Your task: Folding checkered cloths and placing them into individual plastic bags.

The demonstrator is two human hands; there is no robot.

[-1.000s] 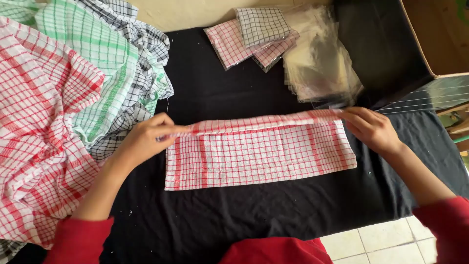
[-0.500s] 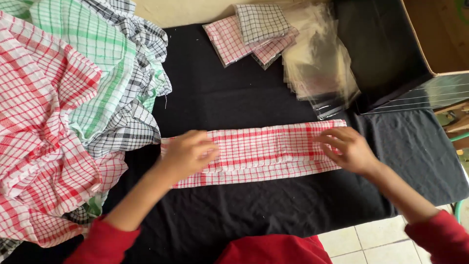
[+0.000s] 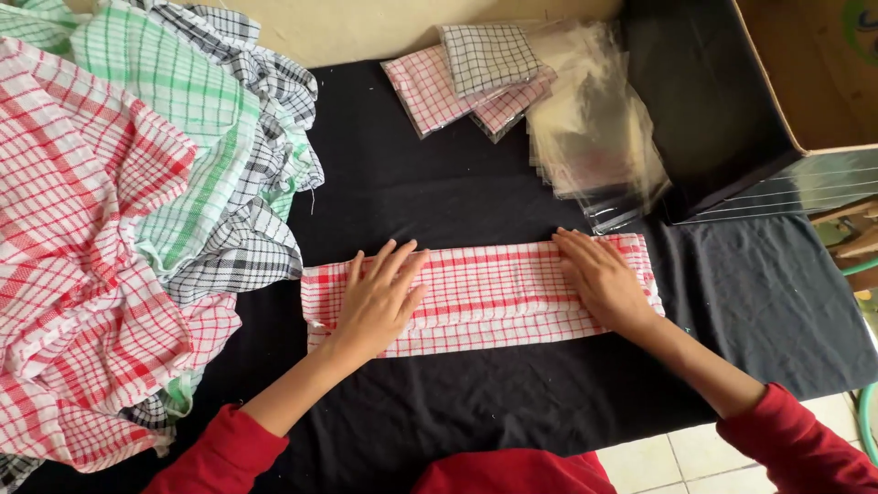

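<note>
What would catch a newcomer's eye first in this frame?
First, the red-and-white checked cloth, folded into a long narrow strip at the middle of the black table cover, with the left hand and right hand pressed flat on it. Next, the big heap of checked cloths at the left, then the small folded cloths and clear plastic bags at the top.

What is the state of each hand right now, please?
Left hand: open, palm flat on the folded red-and-white checked cloth strip, holding nothing.
Right hand: open, pressed flat on the same strip, holding nothing.
</note>
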